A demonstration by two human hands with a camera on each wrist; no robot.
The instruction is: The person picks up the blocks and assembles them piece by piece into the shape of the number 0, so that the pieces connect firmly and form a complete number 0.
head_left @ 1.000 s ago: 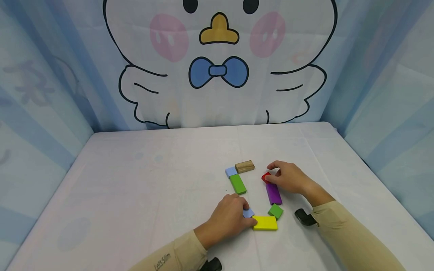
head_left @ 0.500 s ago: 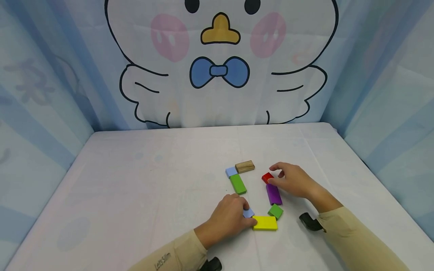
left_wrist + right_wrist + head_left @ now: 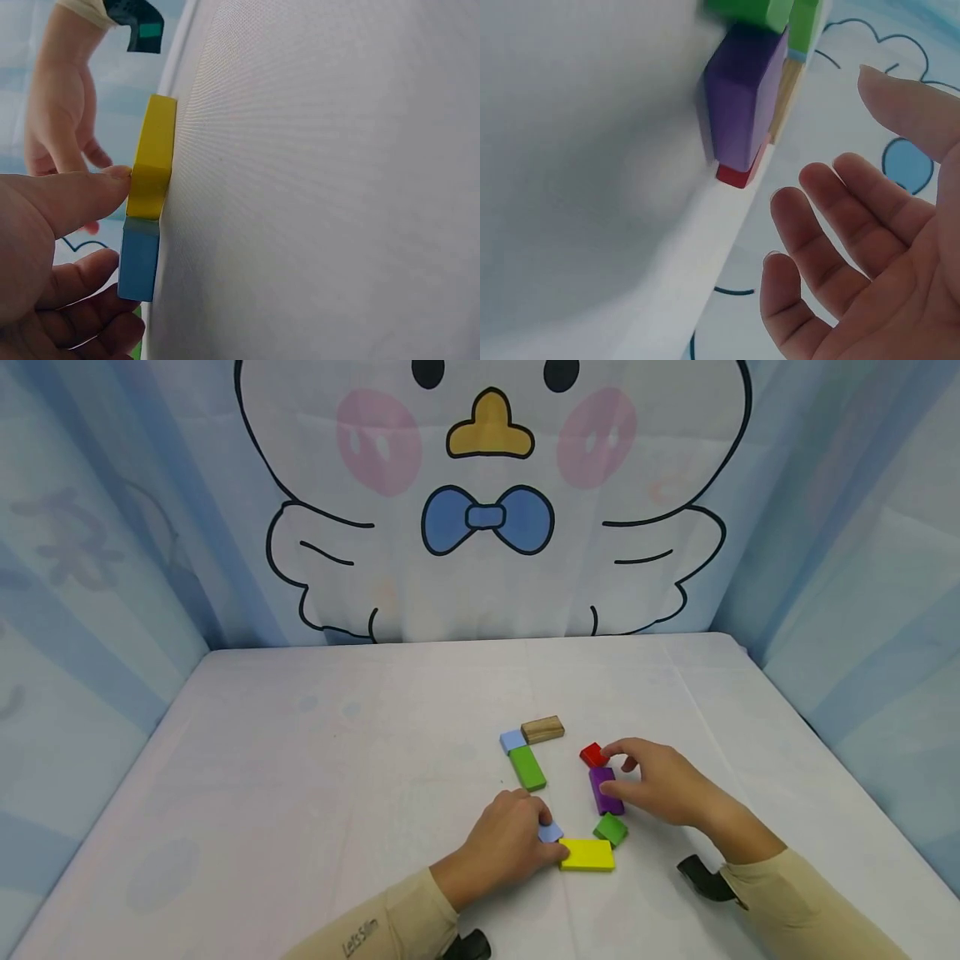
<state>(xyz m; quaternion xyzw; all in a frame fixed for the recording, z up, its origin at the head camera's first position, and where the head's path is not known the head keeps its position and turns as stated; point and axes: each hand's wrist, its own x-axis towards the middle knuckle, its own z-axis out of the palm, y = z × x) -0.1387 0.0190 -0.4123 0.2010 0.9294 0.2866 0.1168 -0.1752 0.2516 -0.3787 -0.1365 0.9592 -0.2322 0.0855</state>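
Observation:
My left hand (image 3: 506, 837) bends over the light blue block (image 3: 550, 832), its thumb at the corner of the yellow block (image 3: 587, 855). In the left wrist view the thumb tip touches the yellow block (image 3: 152, 154), and loosely bent fingers rest beside the blue block (image 3: 139, 259). My right hand (image 3: 663, 781) hovers by the purple block (image 3: 606, 791), fingers spread with nothing between them. Its index fingertip overlaps the red block (image 3: 592, 755) in the head view. The right wrist view shows the relaxed hand (image 3: 877, 247) apart from the purple block (image 3: 739, 97).
A green square block (image 3: 611, 829) lies between the purple and yellow blocks. Further back, a long green block (image 3: 528, 767), a small light blue block (image 3: 513, 741) and a bare wood block (image 3: 543, 729) join in a bent line on the white tabletop (image 3: 337, 793). Printed curtains surround it.
My right hand has left the red block and drawn back toward me and to the right, its thumb now over the purple block. My left hand has stayed in place.

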